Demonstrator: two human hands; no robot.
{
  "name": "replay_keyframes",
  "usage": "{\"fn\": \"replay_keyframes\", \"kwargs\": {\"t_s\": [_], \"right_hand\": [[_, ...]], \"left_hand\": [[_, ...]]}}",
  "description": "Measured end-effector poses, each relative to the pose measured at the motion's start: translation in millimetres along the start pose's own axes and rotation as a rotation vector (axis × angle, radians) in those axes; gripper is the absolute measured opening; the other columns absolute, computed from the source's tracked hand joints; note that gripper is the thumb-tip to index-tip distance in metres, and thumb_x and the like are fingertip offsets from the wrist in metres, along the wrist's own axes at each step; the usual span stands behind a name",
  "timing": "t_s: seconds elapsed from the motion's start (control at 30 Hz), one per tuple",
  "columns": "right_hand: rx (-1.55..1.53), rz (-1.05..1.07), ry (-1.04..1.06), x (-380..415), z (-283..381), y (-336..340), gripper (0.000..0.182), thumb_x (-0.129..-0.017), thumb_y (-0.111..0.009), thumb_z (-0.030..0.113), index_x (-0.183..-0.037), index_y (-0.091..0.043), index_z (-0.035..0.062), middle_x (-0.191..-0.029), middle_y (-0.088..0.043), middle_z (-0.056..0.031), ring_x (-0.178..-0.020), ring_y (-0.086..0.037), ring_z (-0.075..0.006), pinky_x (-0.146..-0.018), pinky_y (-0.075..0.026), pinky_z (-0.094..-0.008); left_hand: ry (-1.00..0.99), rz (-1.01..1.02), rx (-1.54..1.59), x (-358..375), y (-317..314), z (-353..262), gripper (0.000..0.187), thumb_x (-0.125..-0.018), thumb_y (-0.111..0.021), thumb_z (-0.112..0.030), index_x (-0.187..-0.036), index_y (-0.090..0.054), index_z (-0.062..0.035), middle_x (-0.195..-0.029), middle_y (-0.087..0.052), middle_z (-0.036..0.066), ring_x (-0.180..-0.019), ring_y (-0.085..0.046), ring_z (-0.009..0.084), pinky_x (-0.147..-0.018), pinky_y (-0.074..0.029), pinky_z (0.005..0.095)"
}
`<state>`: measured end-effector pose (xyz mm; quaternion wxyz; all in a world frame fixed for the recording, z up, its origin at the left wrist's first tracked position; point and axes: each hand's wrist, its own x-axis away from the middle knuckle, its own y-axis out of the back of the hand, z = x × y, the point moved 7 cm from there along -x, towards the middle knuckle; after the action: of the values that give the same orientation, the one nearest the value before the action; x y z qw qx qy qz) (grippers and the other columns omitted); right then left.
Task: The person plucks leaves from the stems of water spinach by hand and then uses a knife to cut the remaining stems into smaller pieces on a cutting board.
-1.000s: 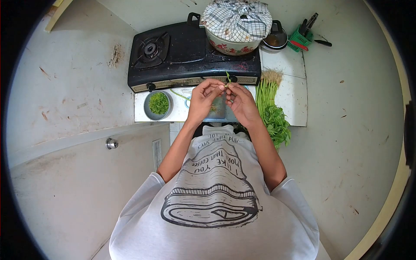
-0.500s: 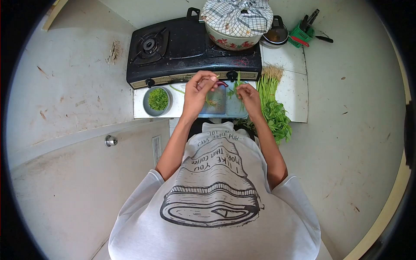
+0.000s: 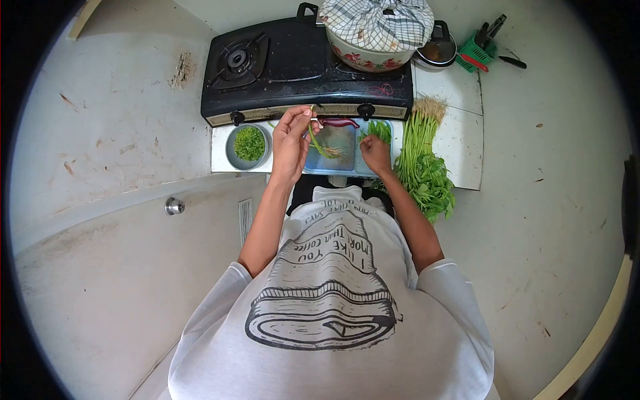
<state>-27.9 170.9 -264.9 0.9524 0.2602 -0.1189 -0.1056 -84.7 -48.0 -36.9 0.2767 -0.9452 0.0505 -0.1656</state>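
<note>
My left hand is raised over the left part of a shallow blue tray, pinching a leafy vegetable's green stem. The stem hangs from my fingertips, and pale stringy roots show below it over the tray. Above the tray's right part, my right hand has its fingers curled at some green leaves; its fingertips are partly hidden. Between the hands, a curved dark red object, perhaps a knife handle, lies along the tray's far edge.
A grey bowl of chopped greens stands left of the tray. Rooted leafy greens lie at the right. Behind are a black gas stove, a cloth-covered pot, a lidded pan and a green utensil basket.
The right hand has lowered toward the tray with the leaves it held up. The left hand still pinches the stem, which now hangs more plainly in view. The whole view has shifted slightly.
</note>
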Motion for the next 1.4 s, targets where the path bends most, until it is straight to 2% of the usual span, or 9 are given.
{"fn": "replay_keyframes", "kwargs": {"t_s": [0.2, 0.4, 0.53, 0.7, 0.83, 1.03, 1.13, 1.27, 1.4], "right_hand": [[0.14, -0.016, 0.059, 10.5, 19.4, 4.8, 0.022, -0.087, -0.07, 0.008, -0.108, -0.067, 0.0043, -0.098, -0.069, -0.0153, -0.08, -0.07, -0.0326, -0.077, -0.056, -0.0421], [-0.111, 0.285, 0.224, 34.1, 67.0, 0.6, 0.036, -0.086, -0.07, 0.003, -0.122, -0.066, 0.0071, -0.123, -0.06, -0.0124, -0.085, -0.069, -0.029, -0.078, -0.056, -0.0406], [-0.083, 0.355, 0.251, 47.6, 84.4, -18.5, 0.033, -0.089, -0.071, 0.006, -0.122, -0.069, 0.0098, -0.123, -0.061, -0.0112, -0.09, -0.07, -0.0283, -0.08, -0.056, -0.0399], [0.015, 0.356, 0.299, 41.0, 76.7, -43.2, 0.022, -0.091, -0.073, 0.011, -0.112, -0.072, 0.0079, -0.115, -0.066, -0.0113, -0.09, -0.071, -0.0281, -0.079, -0.057, -0.0396], [-0.035, 0.356, 0.306, 34.8, 91.4, -39.1, 0.019, -0.09, -0.074, 0.013, -0.107, -0.074, 0.0049, -0.102, -0.07, -0.0111, -0.082, -0.07, -0.0312, -0.076, -0.057, -0.0396], [0.052, 0.343, 0.324, 30.4, 106.2, -31.7, 0.02, -0.089, -0.075, 0.014, -0.105, -0.076, 0.0019, -0.097, -0.071, -0.012, -0.084, -0.069, -0.0332, -0.078, -0.056, -0.0392], [0.136, 0.286, 0.366, 27.4, 107.3, -34.1, 0.02, -0.089, -0.075, 0.013, -0.106, -0.076, 0.002, -0.096, -0.07, -0.0116, -0.086, -0.068, -0.0319, -0.079, -0.055, -0.0395], [0.212, 0.269, 0.357, 36.9, 112.5, -43.7, 0.019, -0.089, -0.074, 0.012, -0.105, -0.076, 0.0013, -0.092, -0.066, -0.0122, -0.087, -0.065, -0.0324, -0.079, -0.053, -0.0415], [0.253, 0.214, 0.319, 42.9, 111.7, -54.1, 0.018, -0.087, -0.074, 0.012, -0.102, -0.076, 0.0024, -0.091, -0.065, -0.0124, -0.089, -0.065, -0.0331, -0.081, -0.053, -0.0422]], "left_hand": [[0.018, -0.089, 0.181, -5.5, 25.1, 7.6, 0.014, -0.103, -0.064, -0.01, -0.116, -0.064, -0.0037, -0.109, -0.065, 0.007, -0.092, -0.062, 0.0144, -0.084, -0.054, 0.0284], [-0.026, -0.264, 0.274, -4.6, 57.8, 1.0, 0.012, -0.104, -0.061, -0.009, -0.113, -0.062, -0.0018, -0.104, -0.064, 0.006, -0.093, -0.06, 0.0158, -0.088, -0.055, 0.0319], [-0.013, -0.425, 0.44, -1.0, 102.1, 9.6, 0.013, -0.103, -0.061, -0.008, -0.114, -0.06, 0.0004, -0.107, -0.063, 0.007, -0.091, -0.061, 0.0158, -0.09, -0.056, 0.0338], [-0.03, -0.608, 0.528, 11.1, 154.6, 20.7, 0.018, -0.103, -0.061, -0.008, -0.115, -0.057, 0.005, -0.106, -0.058, 0.01, -0.096, -0.062, 0.0205, -0.111, -0.054, 0.0429], [-0.035, -0.68, 0.448, 16.3, 196.1, 25.5, 0.02, -0.104, -0.06, -0.012, -0.121, -0.058, -0.0012, -0.111, -0.065, 0.009, -0.102, -0.066, 0.0213, -0.107, -0.055, 0.0406], [0.089, -0.506, 0.2, 0.8, 197.6, 14.9, 0.034, -0.105, -0.059, -0.017, -0.134, -0.055, 0.0007, -0.134, -0.06, 0.012, -0.124, -0.059, 0.0263, -0.113, -0.05, 0.0394], [0.224, -0.442, 0.101, -15.4, 197.2, 24.9, 0.036, -0.104, -0.06, -0.016, -0.136, -0.055, -0.0002, -0.135, -0.06, 0.012, -0.123, -0.059, 0.0263, -0.113, -0.05, 0.04], [0.264, -0.294, -0.183, -32.5, 196.5, 29.6, 0.029, -0.101, -0.064, -0.018, -0.126, -0.061, -0.0039, -0.12, -0.066, 0.008, -0.103, -0.064, 0.0184, -0.094, -0.054, 0.0327], [0.321, 0.03, -0.61, -49.1, 195.7, 28.2, 0.024, -0.102, -0.063, -0.02, -0.12, -0.065, -0.0059, -0.117, -0.068, 0.005, -0.101, -0.065, 0.0166, -0.09, -0.052, 0.031]]}}
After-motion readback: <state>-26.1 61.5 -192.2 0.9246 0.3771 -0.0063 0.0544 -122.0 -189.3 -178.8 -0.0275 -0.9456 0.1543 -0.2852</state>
